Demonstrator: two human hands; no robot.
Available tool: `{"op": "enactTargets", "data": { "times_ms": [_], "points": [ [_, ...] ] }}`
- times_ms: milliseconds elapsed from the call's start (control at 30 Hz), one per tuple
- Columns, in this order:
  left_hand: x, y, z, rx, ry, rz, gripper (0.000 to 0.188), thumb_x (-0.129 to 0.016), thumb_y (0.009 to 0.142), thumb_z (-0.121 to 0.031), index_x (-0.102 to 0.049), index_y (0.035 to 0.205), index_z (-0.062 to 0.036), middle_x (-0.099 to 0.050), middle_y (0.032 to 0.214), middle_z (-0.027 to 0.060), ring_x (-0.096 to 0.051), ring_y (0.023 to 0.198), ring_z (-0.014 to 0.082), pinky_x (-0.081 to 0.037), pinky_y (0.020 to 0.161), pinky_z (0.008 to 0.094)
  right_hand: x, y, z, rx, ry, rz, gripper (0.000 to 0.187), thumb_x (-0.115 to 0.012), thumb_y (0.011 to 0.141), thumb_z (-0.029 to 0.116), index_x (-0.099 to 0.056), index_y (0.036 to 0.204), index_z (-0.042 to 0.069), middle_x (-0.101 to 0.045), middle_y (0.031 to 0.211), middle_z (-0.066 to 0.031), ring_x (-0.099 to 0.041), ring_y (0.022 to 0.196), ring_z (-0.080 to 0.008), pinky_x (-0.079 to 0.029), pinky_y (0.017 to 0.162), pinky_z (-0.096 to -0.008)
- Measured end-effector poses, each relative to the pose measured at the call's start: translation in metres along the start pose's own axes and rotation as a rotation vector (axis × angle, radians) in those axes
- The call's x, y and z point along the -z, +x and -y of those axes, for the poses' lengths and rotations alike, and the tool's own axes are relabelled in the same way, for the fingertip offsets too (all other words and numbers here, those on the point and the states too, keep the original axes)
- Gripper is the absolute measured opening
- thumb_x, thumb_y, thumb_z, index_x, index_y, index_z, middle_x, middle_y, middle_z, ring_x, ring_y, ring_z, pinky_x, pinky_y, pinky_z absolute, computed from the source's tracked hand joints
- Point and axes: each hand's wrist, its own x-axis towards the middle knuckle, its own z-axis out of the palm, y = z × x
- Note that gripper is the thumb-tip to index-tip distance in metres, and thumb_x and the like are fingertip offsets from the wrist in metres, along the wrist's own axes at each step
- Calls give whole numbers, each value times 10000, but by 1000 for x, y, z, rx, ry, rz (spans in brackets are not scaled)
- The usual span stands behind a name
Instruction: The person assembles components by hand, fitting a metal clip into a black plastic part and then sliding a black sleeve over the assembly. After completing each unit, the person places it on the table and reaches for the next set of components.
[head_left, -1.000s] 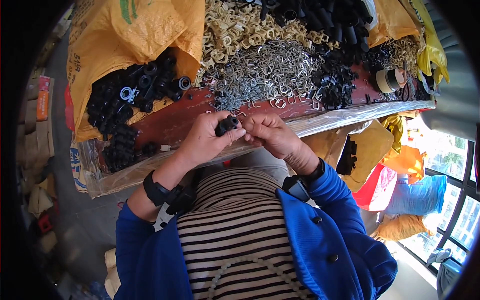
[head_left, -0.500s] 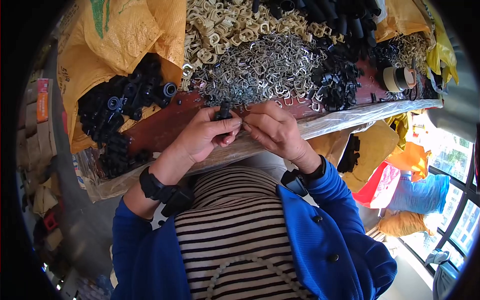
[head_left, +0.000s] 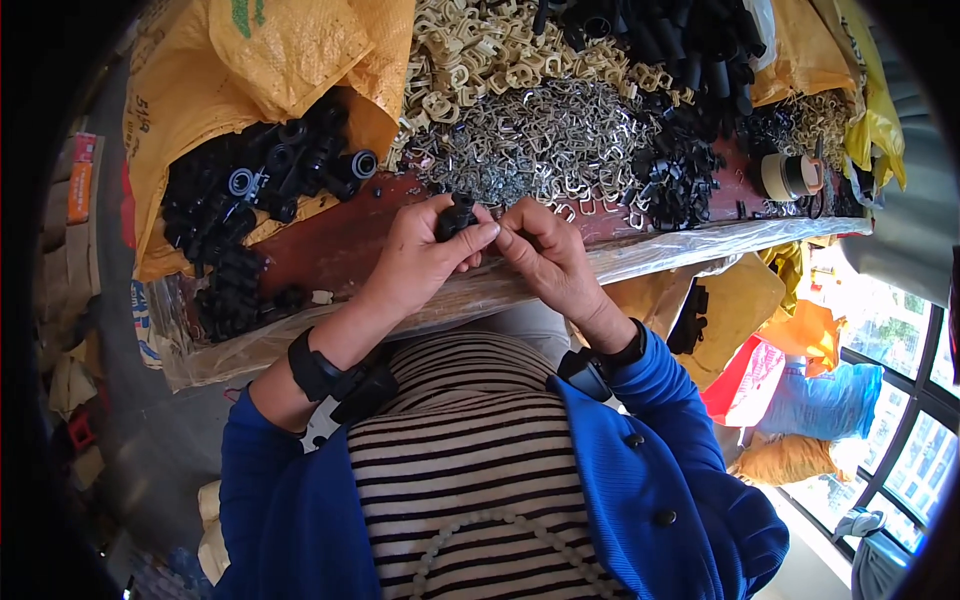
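My left hand [head_left: 425, 253] is wrapped round a black plastic fitting [head_left: 456, 218], its ribbed end pointing away from me. Thumb and fingers of my right hand [head_left: 548, 250] are pinched together against the fitting's right side, beside my left thumb tip. Whatever sits in that pinch is too small and covered to make out. Both hands are over the near edge of the red-brown bench [head_left: 330, 255]. Just beyond them spreads a heap of small silvery metal clips [head_left: 540, 145], with cream plastic clips [head_left: 470, 60] piled farther back.
An orange woven sack [head_left: 270, 60] at the left spills black fittings [head_left: 225, 200]. Small black parts [head_left: 675, 175] and black tubes [head_left: 690, 45] lie to the right. A tape roll [head_left: 785, 178] stands at the far right. Clear plastic film [head_left: 690, 245] covers the bench's front edge.
My view has shifted slightly, so the bench appears farther right and lower at the left. The fitting has tilted a little in my left hand; my right fingers have curled in more tightly.
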Motion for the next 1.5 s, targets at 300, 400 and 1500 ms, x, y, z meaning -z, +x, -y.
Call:
{"op": "enactTargets", "data": {
  "times_ms": [300,400,1500],
  "points": [
    [15,-14,1,69,-65,-39,144,-565,766,-147,-516,711,-24,-476,554,-23,-436,462,31,-336,397,163,-13,1,11,148,-209,-107,99,-518,783,87,-486,755,-1,-469,668,-43,-438,577,-107,-370,539,-222],
    [29,-17,2,139,12,-66,126,-542,781,-151,-503,823,-39,-483,615,-11,-431,482,41,-327,400,169,-9,1,17,262,-349,-180,86,-527,773,70,-491,748,-4,-476,665,-45,-445,579,-110,-377,543,-230],
    [4,-8,11,362,-264,114,244,-481,816,-131,-495,1013,14,-544,893,50,-534,756,99,-467,652,228,15,-3,7,175,-269,76,115,-626,610,-5,-550,689,31,-474,642,-53,-478,558,-183,-387,487,-272]
  ]
}}
